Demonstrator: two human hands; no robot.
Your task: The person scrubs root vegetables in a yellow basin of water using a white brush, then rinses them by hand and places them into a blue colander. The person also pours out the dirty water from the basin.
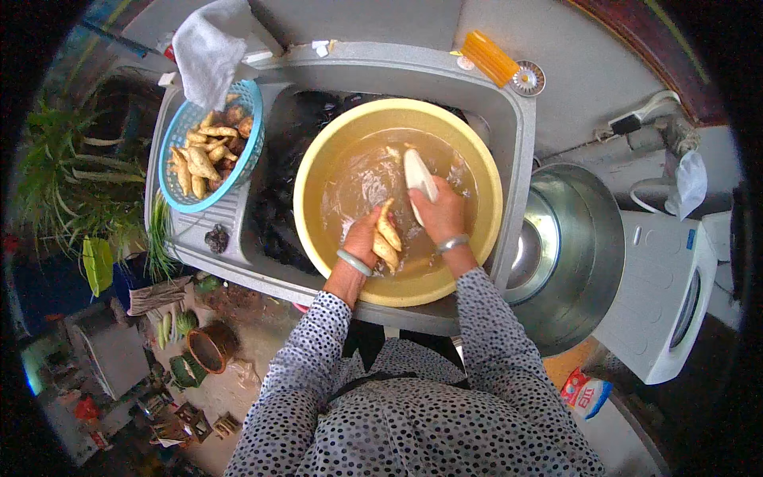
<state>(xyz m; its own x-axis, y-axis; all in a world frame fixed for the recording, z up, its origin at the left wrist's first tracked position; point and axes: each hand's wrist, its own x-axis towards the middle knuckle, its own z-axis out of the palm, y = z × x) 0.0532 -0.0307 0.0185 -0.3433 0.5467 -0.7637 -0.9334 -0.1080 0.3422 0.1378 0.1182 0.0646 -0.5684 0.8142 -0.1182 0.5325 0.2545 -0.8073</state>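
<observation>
My left hand grips slender, pale yellow root tubers at the surface of brownish water. The water fills a large yellow plastic basin set in the sink. Fingers of my right hand are closed around a long white object, shaped like a scrubbing brush; its underside is hidden. It is tilted above the water, to the right of the tubers and apart from them. Further yellow pieces show near the basin's far side, partly under water.
A blue plastic basket of yellow and brown tubers stands on the sink's left drainboard, beside green stalks and a dark scourer. A white cloth hangs behind. A big metal basin stands right; a sink strainer lies at the back corner.
</observation>
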